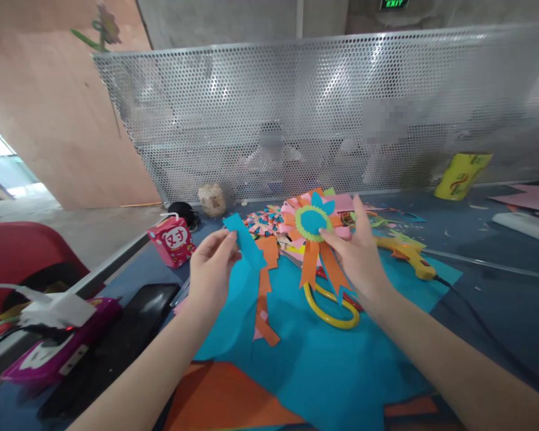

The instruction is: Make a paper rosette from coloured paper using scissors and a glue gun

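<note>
My left hand [213, 266] pinches a strip of blue paper [245, 239] at its upper end, above blue sheets on the table. On the right, my right hand [357, 251] grips a paper rosette [312, 221] by its edge. The rosette has pink and orange loops, a blue centre with a yellow-green frilled ring, blue petals on top and two orange tails. Just below it lie yellow-handled scissors [332, 325], partly covered by the tails. Orange paper scraps [264, 293] are between my hands, on a large blue sheet [314, 365].
Behind lie curled paper pieces [265, 220]. A yellow glue gun [411, 257] with a cord is at the right, a yellow container [462, 176] beyond. At left are a pink box [173, 240], a black phone [148, 305] and a purple power strip [63, 353]. A perforated metal screen [296, 120] stands behind.
</note>
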Motion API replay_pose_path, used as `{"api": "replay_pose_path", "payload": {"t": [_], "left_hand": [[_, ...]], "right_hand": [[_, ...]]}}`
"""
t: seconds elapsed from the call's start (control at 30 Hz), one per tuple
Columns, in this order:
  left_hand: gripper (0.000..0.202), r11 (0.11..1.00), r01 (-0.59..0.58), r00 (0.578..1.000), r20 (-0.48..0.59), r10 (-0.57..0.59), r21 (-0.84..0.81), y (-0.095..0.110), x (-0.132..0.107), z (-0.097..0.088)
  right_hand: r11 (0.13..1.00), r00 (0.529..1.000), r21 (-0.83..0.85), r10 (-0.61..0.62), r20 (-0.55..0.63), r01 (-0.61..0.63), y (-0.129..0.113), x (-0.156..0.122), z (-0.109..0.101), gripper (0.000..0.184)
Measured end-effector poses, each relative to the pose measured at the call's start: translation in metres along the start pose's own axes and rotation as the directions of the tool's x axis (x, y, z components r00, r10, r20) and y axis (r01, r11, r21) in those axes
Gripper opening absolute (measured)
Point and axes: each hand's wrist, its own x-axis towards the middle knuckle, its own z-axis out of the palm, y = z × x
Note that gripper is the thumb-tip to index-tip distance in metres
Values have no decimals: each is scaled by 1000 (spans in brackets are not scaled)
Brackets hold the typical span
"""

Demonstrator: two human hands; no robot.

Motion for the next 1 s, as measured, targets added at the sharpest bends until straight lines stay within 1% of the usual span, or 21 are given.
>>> {"api": "replay_pose_path", "payload": {"t": [0.03,0.07,0.1,0.17,0.2,0.23,0.3,0.37,0.43,0.53,0.67,0.77,0.9,1.0], "left_hand": [[19,999,46,998,35,-47,26,-4,-1,0],[21,994,86,993,73,-91,61,-8,-3,1],[22,988,111,986,111,-122,106,-12,-5,2],[22,970,102,974,175,-143,221,-17,-10,4],[21,957,80,970,199,-140,280,-18,-12,6],[19,943,58,967,215,-135,329,-18,-14,7],[16,921,33,964,231,-131,388,-17,-18,8],[14,914,31,964,231,-135,404,-15,-19,9],[14,915,39,963,229,-141,402,-14,-19,9],[13,920,52,960,234,-152,387,-14,-19,8],[13,919,57,951,260,-170,390,-16,-21,8],[12,913,72,951,250,-184,401,-18,-21,8],[11,912,81,953,237,-189,402,-20,-20,7],[12,907,79,950,246,-195,415,-20,-20,7]], "right_hand": [[1000,999,12,12,-33,-12,-2,1,0,77],[998,998,47,43,-43,-41,-3,2,0,68],[992,996,102,78,-32,-74,-4,2,0,54],[960,989,234,143,47,-151,-3,1,1,24],[941,982,283,169,86,-187,-3,1,1,17],[926,975,310,192,111,-218,-2,1,1,18],[909,959,310,244,145,-279,0,0,1,22],[905,935,256,295,197,-340,0,0,1,19],[909,915,182,331,232,-375,0,0,0,17],[909,899,101,374,227,-404,0,1,-1,16],[883,890,163,407,205,-441,3,2,-3,13],[860,889,235,416,189,-453,5,3,-4,12],[844,864,214,442,241,-492,4,5,-6,14],[839,855,202,455,249,-505,3,5,-6,15]]}}
